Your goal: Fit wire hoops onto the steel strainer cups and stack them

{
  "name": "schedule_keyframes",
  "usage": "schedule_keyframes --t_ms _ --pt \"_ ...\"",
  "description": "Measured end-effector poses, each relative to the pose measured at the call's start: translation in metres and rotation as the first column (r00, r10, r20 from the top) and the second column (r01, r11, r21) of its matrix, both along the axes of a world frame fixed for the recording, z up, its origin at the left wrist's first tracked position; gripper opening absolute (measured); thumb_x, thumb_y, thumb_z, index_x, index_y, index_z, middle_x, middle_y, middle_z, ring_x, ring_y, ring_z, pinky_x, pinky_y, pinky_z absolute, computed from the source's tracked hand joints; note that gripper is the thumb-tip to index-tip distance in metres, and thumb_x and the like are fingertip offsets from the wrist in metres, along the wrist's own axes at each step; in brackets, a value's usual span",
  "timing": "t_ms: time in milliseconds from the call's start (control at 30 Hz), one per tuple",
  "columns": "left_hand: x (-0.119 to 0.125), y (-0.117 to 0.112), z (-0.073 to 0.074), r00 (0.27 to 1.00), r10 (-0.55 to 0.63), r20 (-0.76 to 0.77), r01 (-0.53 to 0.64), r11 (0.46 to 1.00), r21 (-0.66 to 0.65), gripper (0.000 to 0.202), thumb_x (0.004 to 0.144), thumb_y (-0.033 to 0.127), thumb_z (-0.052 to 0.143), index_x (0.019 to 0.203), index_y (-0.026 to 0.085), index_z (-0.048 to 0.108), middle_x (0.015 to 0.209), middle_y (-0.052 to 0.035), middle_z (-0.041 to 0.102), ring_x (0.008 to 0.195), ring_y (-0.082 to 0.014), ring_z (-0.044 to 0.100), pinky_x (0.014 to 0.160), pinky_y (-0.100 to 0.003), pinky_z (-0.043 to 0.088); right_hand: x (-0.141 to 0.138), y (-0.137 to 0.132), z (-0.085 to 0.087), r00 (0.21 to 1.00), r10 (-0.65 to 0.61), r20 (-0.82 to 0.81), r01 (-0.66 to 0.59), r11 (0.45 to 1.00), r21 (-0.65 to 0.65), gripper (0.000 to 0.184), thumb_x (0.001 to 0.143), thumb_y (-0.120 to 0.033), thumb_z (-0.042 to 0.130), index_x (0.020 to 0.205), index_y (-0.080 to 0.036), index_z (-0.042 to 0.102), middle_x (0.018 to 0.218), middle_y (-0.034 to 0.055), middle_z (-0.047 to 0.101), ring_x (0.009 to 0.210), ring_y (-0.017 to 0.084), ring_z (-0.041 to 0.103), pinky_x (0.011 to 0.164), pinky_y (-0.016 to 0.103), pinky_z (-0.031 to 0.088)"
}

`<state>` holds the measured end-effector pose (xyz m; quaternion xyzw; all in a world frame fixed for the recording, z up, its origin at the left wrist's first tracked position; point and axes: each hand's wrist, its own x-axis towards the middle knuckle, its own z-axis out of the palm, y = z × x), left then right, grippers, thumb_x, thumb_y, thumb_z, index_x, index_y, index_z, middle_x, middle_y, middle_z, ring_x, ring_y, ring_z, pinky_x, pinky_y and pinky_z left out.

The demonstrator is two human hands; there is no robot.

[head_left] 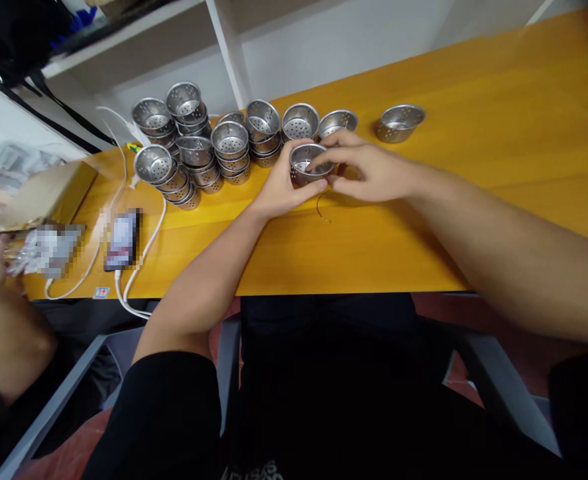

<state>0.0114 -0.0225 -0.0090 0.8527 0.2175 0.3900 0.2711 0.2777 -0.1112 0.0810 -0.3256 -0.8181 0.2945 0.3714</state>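
Within the left grip (280, 185) sits a perforated cup (301, 161).

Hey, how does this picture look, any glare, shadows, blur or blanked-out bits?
Head view: bright highlights on the held metal cup; a soft shadow left of the lone metal cup; pixelation over the phone; the black shirt so dark its folds mostly vanish, its lettering cropped and unclear.

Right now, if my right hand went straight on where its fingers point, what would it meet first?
Most likely the inner wall of the small metal cup held in your left hand; your right hand reaches over its rim, though exact depth is unclear.
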Motion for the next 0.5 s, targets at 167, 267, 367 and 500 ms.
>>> schedule_keyframes --t_ms 167,267,367,500 --pt "0.006 -0.004 0.003 1.0 0.019 -0.004 -0.02 0.998 -0.065 0.112 0.117 0.1 0.07 0.196 0.033 0.027 0.186 -0.0214 0.055 0.174 -0.0406 0.068 0.148 -0.071 0.058 0.012 0.006 0.0 0.999 -0.011 -0.049 0.015 0.995 0.097 0.036 0.104 -0.068 0.104 0.119 -0.037 0.093 0.153 0.015 0.079 0.117 0.039 0.077 0.109 0.064 0.075" --pt "0.004 0.001 -0.003 1.0 0.022 -0.001 -0.021 0.987 -0.161 0.113 0.118 0.092 0.077 0.201 0.039 0.019 0.192 -0.0232 0.051 0.167 -0.0395 0.07 0.136 -0.068 0.067 0.027 0.012 0.003 0.982 -0.177 -0.066 0.186 0.97 0.154 0.046 0.109 -0.08 0.099 0.12 -0.036 0.092 0.156 0.0189 0.079 0.119 0.038 0.077 0.108 0.059 0.075" --pt "0.0 0.009 -0.011 0.997 0.061 0.036 -0.051 0.97 -0.236 0.113 0.116 0.083 0.086 0.198 0.039 0.023 0.191 -0.0235 0.055 0.154 -0.0332 0.076 0.127 -0.059 0.072 0.041 0.022 0.003 0.898 -0.426 -0.115 0.441 0.875 0.202 0.052 0.112 -0.085 0.095 0.126 -0.035 0.09 0.162 0.0224 0.077 0.124 0.04 0.076 0.104 0.057 0.074" --pt "-0.001 0.01 -0.015 0.997 0.053 0.047 -0.039 0.966 -0.256 0.101 0.114 0.076 0.091 0.188 0.03 0.039 0.19 -0.0249 0.059 0.146 -0.0293 0.077 0.119 -0.051 0.074 0.051 0.039 -0.008 0.848 -0.51 -0.146 0.53 0.824 0.199 0.049 0.116 -0.082 0.094 0.128 -0.034 0.09 0.163 0.0222 0.076 0.112 0.036 0.075 0.098 0.054 0.071"
